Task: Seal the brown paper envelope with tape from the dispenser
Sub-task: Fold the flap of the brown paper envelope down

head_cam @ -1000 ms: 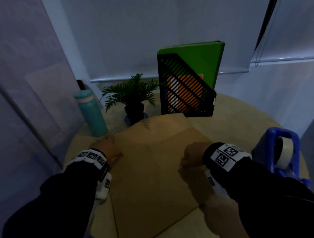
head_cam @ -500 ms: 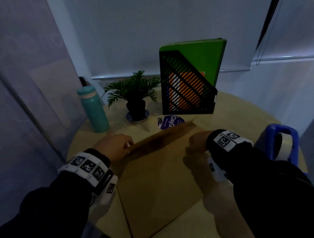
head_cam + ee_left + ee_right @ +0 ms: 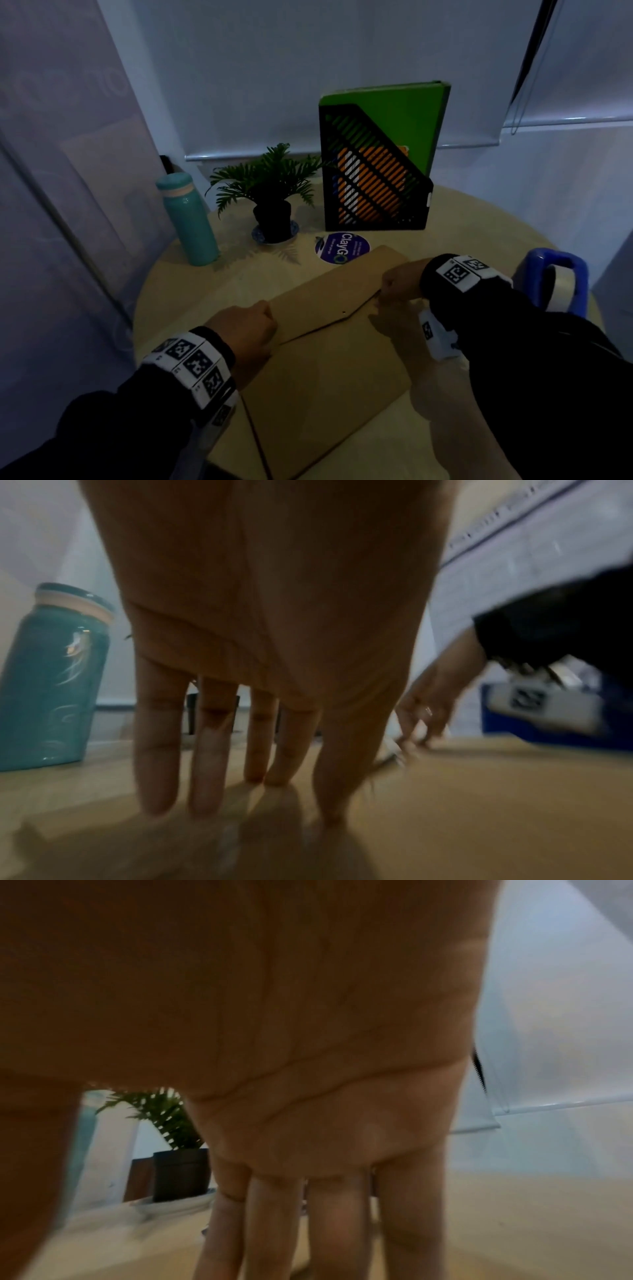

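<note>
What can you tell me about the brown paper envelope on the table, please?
The brown paper envelope is large, plain and matte, lying flat and skewed on the round, pale wooden table. Its pointed flap is folded down, with a small dark dot near the tip and no tape visible. The left hand presses straight fingers at the flap's left end; the right hand presses at its right end. Its far edge lies close to a round blue sticker.

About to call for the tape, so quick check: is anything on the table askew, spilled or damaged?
Nothing stands out. The envelope lies flat on the table at a slant, its flap folded down under the left hand and right hand. The bottle, plant and tape dispenser stand upright.
</note>
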Motion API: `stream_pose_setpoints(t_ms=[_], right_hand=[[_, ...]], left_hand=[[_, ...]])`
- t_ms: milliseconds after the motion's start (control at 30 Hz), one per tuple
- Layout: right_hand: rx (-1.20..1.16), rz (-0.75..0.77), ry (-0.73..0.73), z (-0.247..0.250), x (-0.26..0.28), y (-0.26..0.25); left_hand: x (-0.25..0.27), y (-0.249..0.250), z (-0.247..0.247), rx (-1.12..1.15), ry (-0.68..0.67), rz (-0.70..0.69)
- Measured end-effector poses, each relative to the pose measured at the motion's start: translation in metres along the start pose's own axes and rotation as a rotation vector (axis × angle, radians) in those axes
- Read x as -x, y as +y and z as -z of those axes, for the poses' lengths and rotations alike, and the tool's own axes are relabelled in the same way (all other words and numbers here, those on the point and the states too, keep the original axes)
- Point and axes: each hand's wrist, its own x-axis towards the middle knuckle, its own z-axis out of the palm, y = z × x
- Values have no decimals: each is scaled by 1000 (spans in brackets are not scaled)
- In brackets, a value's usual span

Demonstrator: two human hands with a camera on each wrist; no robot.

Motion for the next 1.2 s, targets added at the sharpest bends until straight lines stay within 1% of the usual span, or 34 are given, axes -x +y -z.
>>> stream_pose_setpoints(t_ms=[100,233,300,367,400,467,533,600,667,767,833,900,967,1000,1067,1200], right_hand=[[2,-2,-11,-2,-2,-7],[-17,-42,34,-12,-2,-18],[60,-69,57,-16,2,-22],[100,-107,83,-19,10,-27],[108,-99,94,-20,12,-29],[92,-83,69,-25,16,-36],[87,-44,30,-32,14,-41],[96,-18,8,-36,14,-42],[93,-4,-25,-38,14,-42],[131,3,-41,-38,16,-44],[150,-7,-32,-37,16,-45],[157,-10,-12,-36,15,-43],[177,-15,39,-36,12,-39],[184,-21,58,-37,11,-37],[189,-25,67,-37,10,-33],[163,-12,88,-35,8,-27]], left_hand=[[3,5,-4,7,-7,-10],[8,16,2,69,-71,-26],[10,20,6,107,-82,-62],[13,22,11,135,-62,-123],[13,22,14,166,-39,-162],[13,26,21,259,2,-233],[7,31,22,305,40,-273],[-5,35,20,280,42,-253],[-16,39,21,207,24,-246],[-29,48,32,92,-73,-213],[-37,54,37,50,-90,-152],[-42,59,39,17,-48,-104],[-45,62,42,31,-25,-91],[-44,64,44,22,-43,-94],[-44,66,50,-17,-94,-86],[-47,66,53,-5,-97,-63]])
